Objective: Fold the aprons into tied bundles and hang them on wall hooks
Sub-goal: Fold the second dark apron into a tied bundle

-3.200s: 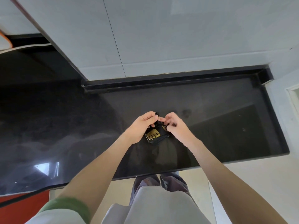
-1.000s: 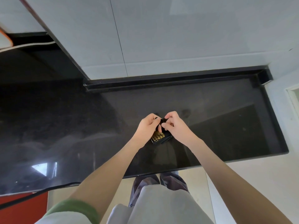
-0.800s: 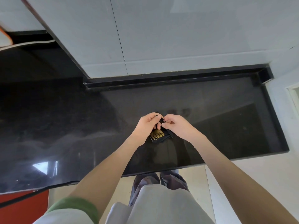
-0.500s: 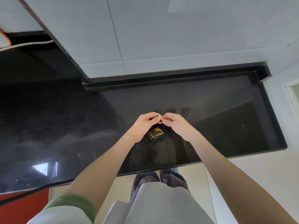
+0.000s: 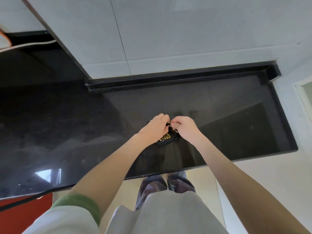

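Note:
A small folded black apron bundle (image 5: 166, 139) with a gold print lies on the black stone counter (image 5: 236, 119), near its middle. My left hand (image 5: 155, 128) covers the bundle's left side, fingers curled and pinching a thin black strap at its top. My right hand (image 5: 184, 127) is on the right side and pinches the same strap close to the left fingertips. Most of the bundle is hidden under both hands; only its lower edge and print show.
White tiled wall (image 5: 168, 39) rises behind the counter, with a raised black lip (image 5: 168, 78) along the back. The counter's front edge (image 5: 219, 162) runs just before my legs. A dark cable (image 5: 25, 199) hangs over the front edge at left, above a red surface (image 5: 25, 215).
Both hands have kept working the strap over the bundle, fingertips drawing closer together. The bundle has stayed in the same place on the counter.

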Available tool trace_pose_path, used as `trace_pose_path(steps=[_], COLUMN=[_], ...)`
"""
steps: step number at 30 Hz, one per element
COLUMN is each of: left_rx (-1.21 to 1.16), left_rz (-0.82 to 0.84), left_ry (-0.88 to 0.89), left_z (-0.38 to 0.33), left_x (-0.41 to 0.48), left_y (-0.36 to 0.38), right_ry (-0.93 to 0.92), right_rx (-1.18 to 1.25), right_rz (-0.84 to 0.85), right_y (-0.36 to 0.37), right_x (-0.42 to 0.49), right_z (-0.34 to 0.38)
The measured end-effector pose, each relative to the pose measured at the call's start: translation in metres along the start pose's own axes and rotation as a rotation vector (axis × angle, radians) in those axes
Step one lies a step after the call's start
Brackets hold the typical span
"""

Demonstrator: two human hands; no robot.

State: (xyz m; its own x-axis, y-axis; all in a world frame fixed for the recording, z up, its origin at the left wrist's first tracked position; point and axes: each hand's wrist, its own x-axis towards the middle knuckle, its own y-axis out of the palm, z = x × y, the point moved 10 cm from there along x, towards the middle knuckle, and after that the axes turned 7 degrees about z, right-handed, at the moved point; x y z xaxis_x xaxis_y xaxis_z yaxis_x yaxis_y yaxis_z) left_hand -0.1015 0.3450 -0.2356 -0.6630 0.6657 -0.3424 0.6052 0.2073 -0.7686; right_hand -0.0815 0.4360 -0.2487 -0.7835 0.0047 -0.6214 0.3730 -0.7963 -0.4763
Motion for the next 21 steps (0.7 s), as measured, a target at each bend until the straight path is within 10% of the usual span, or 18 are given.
trace_pose_path(steps=[10, 21], left_rx=[0.026, 0.03], left_rz=[-0.111, -0.194], left_ry=[-0.152, 0.076], left_z=[0.009, -0.008], left_x=[0.002, -0.005], left_y=[0.006, 0.009], right_ry=[0.117, 0.389], right_rx=[0.301, 0.355], right_rz=[0.046, 0.13], right_y=[-0.002, 0.008], right_x=[0.003, 0.01], right_z=[-0.007, -0.021])
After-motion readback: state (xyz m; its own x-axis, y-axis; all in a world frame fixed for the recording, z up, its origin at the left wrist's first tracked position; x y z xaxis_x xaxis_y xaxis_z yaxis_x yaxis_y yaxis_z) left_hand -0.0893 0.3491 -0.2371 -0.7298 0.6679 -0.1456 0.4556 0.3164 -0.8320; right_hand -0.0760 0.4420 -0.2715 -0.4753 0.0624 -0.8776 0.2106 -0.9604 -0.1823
